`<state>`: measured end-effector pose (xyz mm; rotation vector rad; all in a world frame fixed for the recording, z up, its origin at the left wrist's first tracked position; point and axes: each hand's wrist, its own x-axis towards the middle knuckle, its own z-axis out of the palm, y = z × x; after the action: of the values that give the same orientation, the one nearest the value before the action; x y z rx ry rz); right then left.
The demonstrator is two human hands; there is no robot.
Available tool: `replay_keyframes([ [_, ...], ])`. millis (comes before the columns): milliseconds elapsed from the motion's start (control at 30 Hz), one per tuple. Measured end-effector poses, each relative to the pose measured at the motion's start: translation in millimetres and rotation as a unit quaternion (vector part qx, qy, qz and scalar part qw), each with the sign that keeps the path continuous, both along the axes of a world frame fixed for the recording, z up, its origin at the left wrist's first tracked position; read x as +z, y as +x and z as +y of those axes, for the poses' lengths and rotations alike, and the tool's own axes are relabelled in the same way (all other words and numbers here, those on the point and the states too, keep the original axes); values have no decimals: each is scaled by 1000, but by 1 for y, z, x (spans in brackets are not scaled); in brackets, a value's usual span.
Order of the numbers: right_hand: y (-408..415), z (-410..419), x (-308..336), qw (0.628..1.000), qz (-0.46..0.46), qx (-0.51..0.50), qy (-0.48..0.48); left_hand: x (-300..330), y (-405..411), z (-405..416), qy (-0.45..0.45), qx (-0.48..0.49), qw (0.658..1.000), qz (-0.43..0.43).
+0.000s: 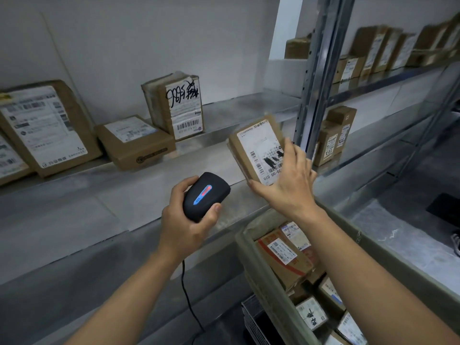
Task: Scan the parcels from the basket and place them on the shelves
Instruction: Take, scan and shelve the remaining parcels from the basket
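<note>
My left hand [185,221] grips a black corded barcode scanner [205,195] with a lit red and blue strip on top, its head turned toward the right. My right hand [290,181] holds a small brown cardboard parcel [256,148] tilted over the metal shelf [149,192], thumb under its lower edge and fingers over its white label. Below my right forearm stands the grey-green basket [251,255] with several labelled brown parcels [282,255] inside.
On the shelf's back part sit a flat box [135,141], an upright box with black handwriting [178,105] and a big leaning box [47,128] at the left. A steel upright [315,78] divides off the right-hand shelves, which hold more parcels [333,135].
</note>
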<state>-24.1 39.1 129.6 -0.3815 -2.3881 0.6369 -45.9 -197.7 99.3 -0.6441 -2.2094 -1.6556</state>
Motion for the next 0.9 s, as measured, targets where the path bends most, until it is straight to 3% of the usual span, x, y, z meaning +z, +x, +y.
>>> replay_keyframes([
  [333,-55,-17,75,995,79,-3,-62,20,-23,-15,47,11,999,-8],
  [500,-91,-26,101,981,128,17,-142,24,-28,-25,58,12,998,-7],
  [900,-139,-53,72,962,157,73,-211,19,-32,-53,32,40,998,-35],
])
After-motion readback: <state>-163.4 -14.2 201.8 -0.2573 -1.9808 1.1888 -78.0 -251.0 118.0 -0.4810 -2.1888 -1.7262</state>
